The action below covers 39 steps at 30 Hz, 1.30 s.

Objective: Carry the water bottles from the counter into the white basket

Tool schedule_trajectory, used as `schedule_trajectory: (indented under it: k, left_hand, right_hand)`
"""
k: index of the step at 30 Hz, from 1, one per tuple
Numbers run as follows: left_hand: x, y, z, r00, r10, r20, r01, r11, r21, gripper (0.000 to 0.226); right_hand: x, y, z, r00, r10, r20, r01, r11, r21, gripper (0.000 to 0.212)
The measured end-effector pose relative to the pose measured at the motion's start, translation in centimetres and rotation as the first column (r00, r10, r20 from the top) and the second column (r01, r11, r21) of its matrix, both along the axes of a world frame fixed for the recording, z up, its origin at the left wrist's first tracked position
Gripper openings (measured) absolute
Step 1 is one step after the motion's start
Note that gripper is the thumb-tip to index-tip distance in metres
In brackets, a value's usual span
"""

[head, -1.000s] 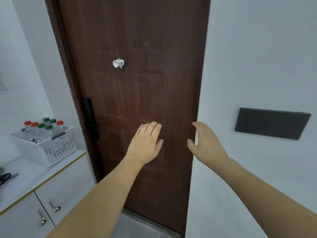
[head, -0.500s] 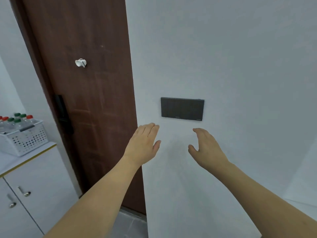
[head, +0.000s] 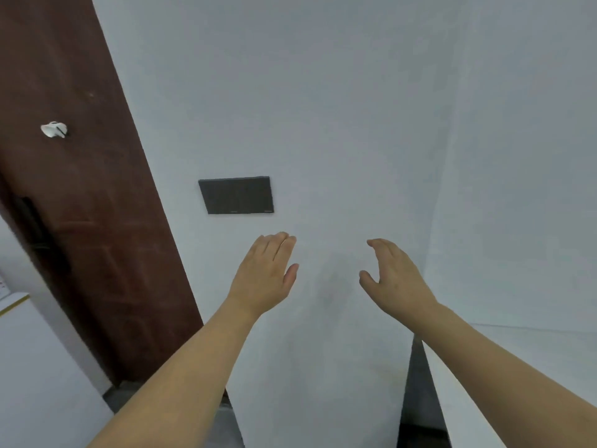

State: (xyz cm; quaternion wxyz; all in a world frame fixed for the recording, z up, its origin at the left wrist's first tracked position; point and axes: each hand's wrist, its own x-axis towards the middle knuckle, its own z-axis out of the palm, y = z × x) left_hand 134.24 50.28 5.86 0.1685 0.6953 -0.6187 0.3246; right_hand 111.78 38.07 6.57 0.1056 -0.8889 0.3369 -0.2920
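Note:
My left hand [head: 266, 276] and my right hand [head: 392, 279] are both raised in front of a white wall, fingers loosely apart, palms facing each other, with nothing in either. No water bottle and no white basket are in view now. Only a corner of the white cabinet [head: 19, 350] that bore the basket shows at the left edge.
A dark brown door [head: 80, 189] with a white hook [head: 54, 129] and a black lock fills the left. A black wall panel [head: 237, 194] hangs above my left hand. A white counter surface [head: 533, 357] begins at the lower right, with a dark gap [head: 420, 383] beside it.
The view has swung to the right: the door slid left, the basket of bottles left the frame, and a white surface came in at the lower right. Both hands stayed empty and raised.

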Motion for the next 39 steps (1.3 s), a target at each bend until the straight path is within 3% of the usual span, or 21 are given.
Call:
schedule_trajectory:
  k: [9,24,31,39]
  left_hand:
    - [-19.1,-7.5,0.8,0.996,-0.089,0.02,0.09,0.995,-0.036,0.046]
    - [-39.0,-17.9,-0.9,0.973,-0.223,-0.066,0.224,0.974,0.016,0.047]
    - [-50.4,-22.2,-0.4,0.981,-0.157,-0.11,0.156,0.988,-0.015,0.046]
    - [-60.5,-25.6,0.2,0.984,-0.097,-0.149,0.105,0.993,0.05,0.047]
  right_hand:
    - [-20.0,-6.0,-1.3,0.997,-0.076,-0.004,0.076,0.995,0.057,0.058]
    - [-39.1,-13.2,-2.0,0.979,-0.201,-0.019,0.202,0.977,0.069,0.057]
    - [-50.9,-18.5,-2.6,0.985,-0.175,0.005,0.173,0.98,0.093,0.058]
    - [-60.6,-23.4,-2.4,0.993,-0.119,-0.012,0.12,0.985,0.121,0.058]
